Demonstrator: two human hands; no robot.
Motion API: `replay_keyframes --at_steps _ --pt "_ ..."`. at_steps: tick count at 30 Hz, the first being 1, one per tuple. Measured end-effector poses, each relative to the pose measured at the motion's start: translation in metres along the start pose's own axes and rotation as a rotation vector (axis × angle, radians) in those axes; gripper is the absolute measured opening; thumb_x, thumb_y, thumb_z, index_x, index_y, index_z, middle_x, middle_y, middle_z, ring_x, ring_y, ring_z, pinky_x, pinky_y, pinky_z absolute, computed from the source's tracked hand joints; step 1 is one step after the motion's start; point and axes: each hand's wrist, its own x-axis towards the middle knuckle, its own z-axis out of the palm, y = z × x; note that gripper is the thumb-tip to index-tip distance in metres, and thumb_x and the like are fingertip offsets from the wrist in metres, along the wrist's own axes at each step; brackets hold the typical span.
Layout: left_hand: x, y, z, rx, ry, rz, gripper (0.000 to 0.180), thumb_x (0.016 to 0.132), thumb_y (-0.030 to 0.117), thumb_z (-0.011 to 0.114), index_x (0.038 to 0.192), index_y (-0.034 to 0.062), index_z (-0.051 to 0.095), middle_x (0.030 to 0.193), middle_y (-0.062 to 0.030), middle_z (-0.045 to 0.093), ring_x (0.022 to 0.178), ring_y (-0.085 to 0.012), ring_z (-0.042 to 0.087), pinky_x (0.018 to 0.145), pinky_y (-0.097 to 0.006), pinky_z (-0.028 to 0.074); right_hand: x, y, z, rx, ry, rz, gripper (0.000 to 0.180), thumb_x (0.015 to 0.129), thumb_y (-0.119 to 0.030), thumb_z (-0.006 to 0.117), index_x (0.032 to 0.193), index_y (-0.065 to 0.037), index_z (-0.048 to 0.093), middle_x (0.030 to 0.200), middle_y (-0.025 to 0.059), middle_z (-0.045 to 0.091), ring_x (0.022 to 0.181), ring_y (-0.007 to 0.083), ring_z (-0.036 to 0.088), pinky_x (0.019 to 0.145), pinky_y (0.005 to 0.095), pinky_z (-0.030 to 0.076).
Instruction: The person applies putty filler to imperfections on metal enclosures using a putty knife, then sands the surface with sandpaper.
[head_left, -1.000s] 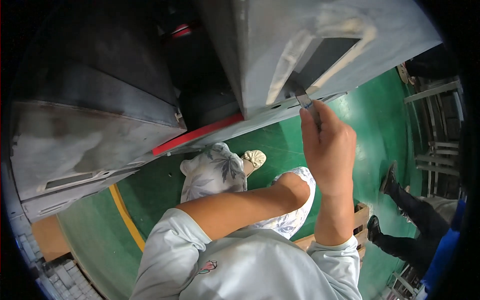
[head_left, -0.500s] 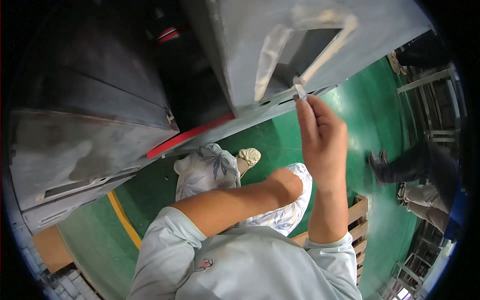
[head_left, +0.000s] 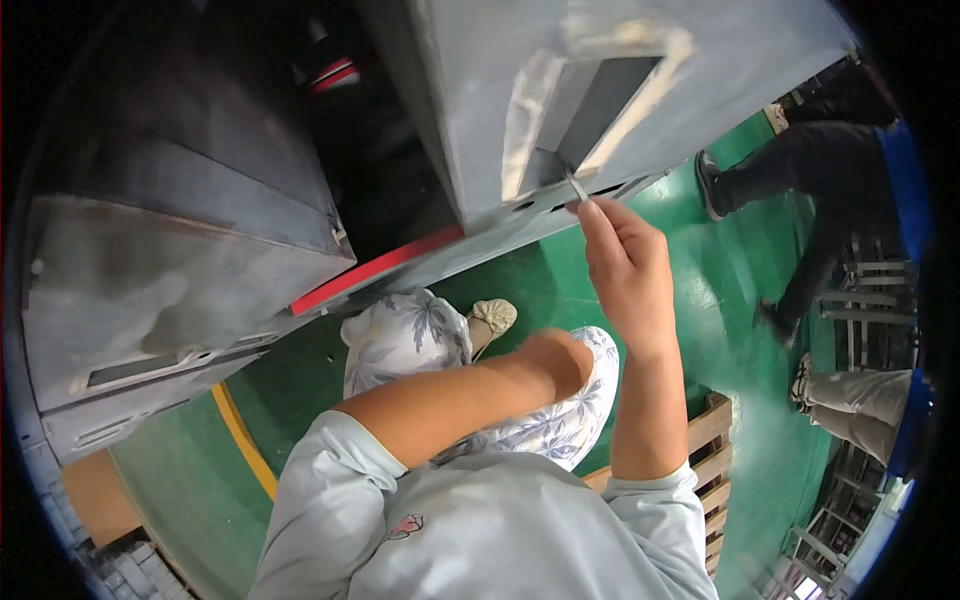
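Observation:
My right hand (head_left: 632,262) is closed on a small, thin flat scraper (head_left: 577,188), pinched between thumb and fingers. Its tip is at the lower edge of a rectangular opening in a grey metal cabinet (head_left: 475,110). Smeared cream filler (head_left: 519,130) borders much of that opening. My left hand (head_left: 560,368) lies over the knee of my patterned trousers (head_left: 590,410), its wrist bent. The left fingers are hidden and somewhat blurred, so their state cannot be made out.
Another grey cabinet (head_left: 190,270) stands at left, beyond a dark gap with a red strip (head_left: 380,268) along its base. A wooden pallet (head_left: 712,465) is behind my right elbow. Two other people's legs (head_left: 810,180) (head_left: 855,395) are at right, near metal racks (head_left: 880,300).
The scraper has turned from its flat face to a thin edge, and my right hand has shifted slightly left. At right, a walking person has come further into view. My left hand stays on the knee.

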Motion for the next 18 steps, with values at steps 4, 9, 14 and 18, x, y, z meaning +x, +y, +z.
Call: replay_keyframes --at_steps 4,9,14,18 --pt "-0.013 -0.010 -0.044 -0.206 0.042 -0.219 0.019 0.090 0.010 0.047 0.092 0.0005 0.063 0.090 -0.0194 0.068 0.088 -0.0347 0.067 0.077 -0.043 0.052 -0.006 0.011 -0.015 0.165 -0.001 -0.014 0.023 0.096 -0.019 0.055 0.091 0.003 0.060 0.058 -0.0013 0.043 0.053 0.0050 0.036 0.047 0.0241 0.031" --pt "-0.042 -0.027 -0.089 -0.361 0.749 -0.019 0.024 0.093 0.007 0.051 0.115 -0.0006 0.055 0.073 -0.0129 0.065 0.064 -0.0250 0.067 0.058 -0.037 0.053 -0.043 0.044 -0.043 0.561 0.191 0.033 0.014 0.096 -0.018 0.057 0.090 -0.006 0.054 0.064 -0.0089 0.040 0.054 -0.0004 0.034 0.047 0.0176 0.025" --pt "-0.024 -0.018 -0.095 -0.338 1.192 -0.224 0.029 0.095 0.007 0.050 0.123 0.0004 0.046 0.062 -0.0102 0.062 0.050 -0.0202 0.064 0.047 -0.033 0.051 -0.088 0.084 -0.018 0.549 0.018 0.112 0.015 0.094 -0.017 0.062 0.088 -0.008 0.052 0.070 -0.0078 0.045 0.057 0.0007 0.035 0.050 0.0182 0.027" --pt "0.016 -0.017 -0.100 -0.254 1.291 -0.253 0.022 0.094 0.006 0.049 0.115 -0.0022 0.044 0.061 -0.0138 0.063 0.050 -0.0273 0.065 0.047 -0.038 0.051 -0.114 0.102 -0.010 0.656 -0.046 0.220 0.015 0.094 -0.018 0.061 0.089 -0.008 0.053 0.069 -0.0083 0.045 0.056 0.0003 0.035 0.049 0.0180 0.027"
